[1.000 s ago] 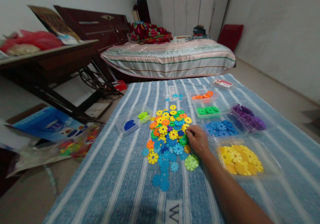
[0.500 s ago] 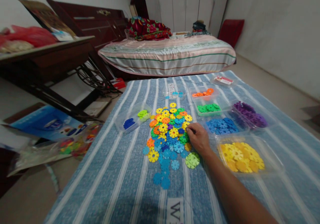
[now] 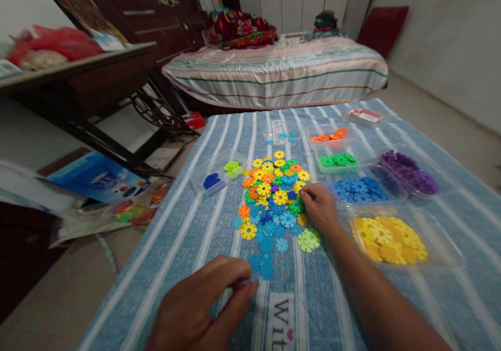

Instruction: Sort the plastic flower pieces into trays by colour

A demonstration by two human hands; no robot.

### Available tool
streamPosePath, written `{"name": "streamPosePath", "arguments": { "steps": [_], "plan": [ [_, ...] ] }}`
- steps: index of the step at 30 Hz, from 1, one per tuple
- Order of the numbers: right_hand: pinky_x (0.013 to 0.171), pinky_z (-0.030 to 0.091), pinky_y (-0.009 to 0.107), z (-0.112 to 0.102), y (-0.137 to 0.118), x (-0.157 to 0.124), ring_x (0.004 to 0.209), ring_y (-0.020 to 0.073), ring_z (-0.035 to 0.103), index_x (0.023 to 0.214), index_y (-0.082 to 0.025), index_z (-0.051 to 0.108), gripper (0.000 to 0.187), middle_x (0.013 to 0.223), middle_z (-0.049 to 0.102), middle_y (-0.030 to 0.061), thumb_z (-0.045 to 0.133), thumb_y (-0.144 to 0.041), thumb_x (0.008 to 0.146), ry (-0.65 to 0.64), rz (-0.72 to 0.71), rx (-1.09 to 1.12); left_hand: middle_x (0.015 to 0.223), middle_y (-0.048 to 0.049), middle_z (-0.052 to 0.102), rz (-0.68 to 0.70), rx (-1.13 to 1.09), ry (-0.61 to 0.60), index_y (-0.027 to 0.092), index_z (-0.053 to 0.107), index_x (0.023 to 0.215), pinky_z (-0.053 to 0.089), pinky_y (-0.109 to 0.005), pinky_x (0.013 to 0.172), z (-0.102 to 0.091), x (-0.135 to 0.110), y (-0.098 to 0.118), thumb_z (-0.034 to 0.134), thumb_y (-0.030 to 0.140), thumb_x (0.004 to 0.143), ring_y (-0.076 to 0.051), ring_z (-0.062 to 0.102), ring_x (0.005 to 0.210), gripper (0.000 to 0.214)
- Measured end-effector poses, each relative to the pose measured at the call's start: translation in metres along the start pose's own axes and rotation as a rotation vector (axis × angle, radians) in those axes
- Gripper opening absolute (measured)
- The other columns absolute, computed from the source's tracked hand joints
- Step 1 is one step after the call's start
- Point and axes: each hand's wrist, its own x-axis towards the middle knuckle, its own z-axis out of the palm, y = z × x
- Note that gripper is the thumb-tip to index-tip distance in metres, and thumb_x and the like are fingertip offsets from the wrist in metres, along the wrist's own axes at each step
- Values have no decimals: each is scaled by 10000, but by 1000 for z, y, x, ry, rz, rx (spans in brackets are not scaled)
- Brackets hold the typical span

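Note:
A loose pile of notched plastic snowflake discs (image 3: 279, 198) in yellow, blue, green and orange lies on the striped cloth. At the pile's right edge my right hand (image 3: 321, 208) has its fingers pinched at the rim of a yellow snowflake disc (image 3: 298, 186); the fingertips are partly hidden. My left hand (image 3: 203, 301) hovers at the front left, thumb and forefinger apart, holding nothing. Closest to it are a few blue discs (image 3: 266, 270) at the pile's near end. A pale green disc (image 3: 309, 240) lies just below my right hand.
On the right stand clear boxes of yellow discs (image 3: 391, 240), blue discs (image 3: 360, 189), purple discs (image 3: 409, 173), green discs (image 3: 337, 160) and orange discs (image 3: 329, 136). A left-hand box (image 3: 195, 179) holds dark blue and lime discs. Beyond the table is a bed (image 3: 274, 74).
My left hand has come into view at the front left. My right hand stays at the same yellow disc. The whole view has shifted slightly.

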Motion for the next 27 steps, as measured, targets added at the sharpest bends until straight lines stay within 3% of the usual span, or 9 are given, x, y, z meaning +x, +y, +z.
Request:
{"name": "streamPosePath", "arguments": {
  "steps": [3, 8, 18, 27],
  "plan": [
    [730, 437, 305, -1, -1, 0, 764, 185, 583, 728, -207, 653, 183, 781, 644, 25, 503, -284, 799, -4, -5, -6, 791, 8, 670, -99, 62, -202, 251, 667, 865, 492, -244, 675, 23, 11, -6, 513, 417, 862, -146, 624, 711, 227],
    [724, 434, 296, -2, -1, 0, 763, 179, 579, 727, -210, 649, 191, 781, 642, 20, 499, -300, 804, -9, 2, -11, 985, -49, 653, -308, 224, -324, 212, 638, 1027, 466, -321, 814, 51, 7, -7, 490, 422, 854, -206, 619, 930, 310],
    [707, 429, 294, -4, -4, 0, 750, 181, 574, 714, -208, 640, 186, 763, 634, 22, 496, -291, 798, -15, 9, -11, 1067, -87, 605, -351, 312, -280, 191, 583, 1085, 440, -361, 862, 69, 20, 0, 563, 359, 825, -238, 569, 1021, 310],
    [753, 434, 316, -3, -3, -1, 787, 197, 587, 741, -195, 650, 198, 788, 644, 38, 495, -298, 809, -16, 8, 1, 965, -54, 602, -265, 252, -313, 198, 606, 912, 447, -308, 805, 77, 21, -4, 528, 232, 847, -195, 588, 926, 107]
  ]
}}
